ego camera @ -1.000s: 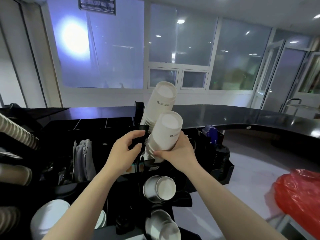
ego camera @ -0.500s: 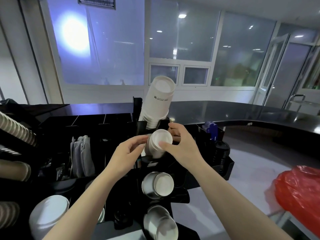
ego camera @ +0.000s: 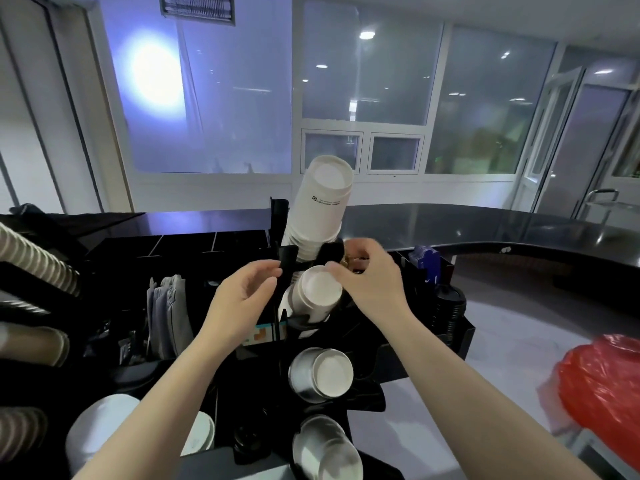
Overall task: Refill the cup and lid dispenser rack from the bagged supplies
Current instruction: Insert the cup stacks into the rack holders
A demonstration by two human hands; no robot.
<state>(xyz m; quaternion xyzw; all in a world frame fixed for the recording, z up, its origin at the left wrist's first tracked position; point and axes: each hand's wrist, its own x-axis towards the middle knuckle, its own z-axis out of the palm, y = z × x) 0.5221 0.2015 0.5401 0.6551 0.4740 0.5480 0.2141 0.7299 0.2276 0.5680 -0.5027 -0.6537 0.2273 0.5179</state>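
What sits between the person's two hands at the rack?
In the head view, a white cup stack in its rack slot lies between the left hand and right hand.

Tall cup stack [ego camera: 320, 209] behind hands

Cool, bluish indoor light is filling the room; a round white glare [ego camera: 157, 76] is blooming on the frosted window [ego camera: 207, 98] at upper left; small ceiling lamps are reflecting in the glass panes [ego camera: 367, 74]; the black rack [ego camera: 363, 344] is sinking into near shadow, losing detail; the wide lens is bending frames at the edges; the right hand [ego camera: 372, 282] is blurring slightly.
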